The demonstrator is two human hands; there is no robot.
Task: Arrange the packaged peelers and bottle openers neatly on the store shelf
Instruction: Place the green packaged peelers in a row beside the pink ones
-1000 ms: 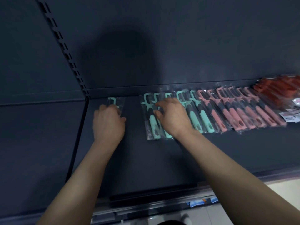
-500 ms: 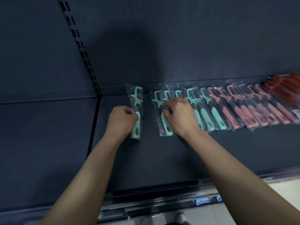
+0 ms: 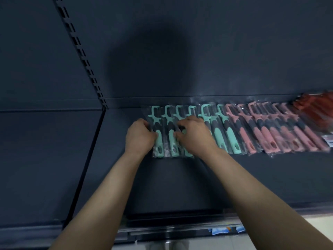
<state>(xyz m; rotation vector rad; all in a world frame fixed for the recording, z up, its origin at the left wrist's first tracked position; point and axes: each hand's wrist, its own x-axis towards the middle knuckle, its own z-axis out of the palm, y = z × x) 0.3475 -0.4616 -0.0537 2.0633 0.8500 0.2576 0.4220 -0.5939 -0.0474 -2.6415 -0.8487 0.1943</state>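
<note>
A row of packaged peelers lies on the dark shelf: several teal ones on the left, several pink ones to their right. Red packaged items sit at the far right. My left hand grips the leftmost teal peeler packet, set against the end of the row. My right hand rests with curled fingers on the teal packets beside it and covers their middles.
A slotted upright and a divider separate this bay from the bay on the left. The shelf's front rail carries blue price tags. A white label lies at the right edge.
My left hand carried a single teal peeler packet from the left to the right and laid it against the end of the row. My right hand stayed on the teal packets.
</note>
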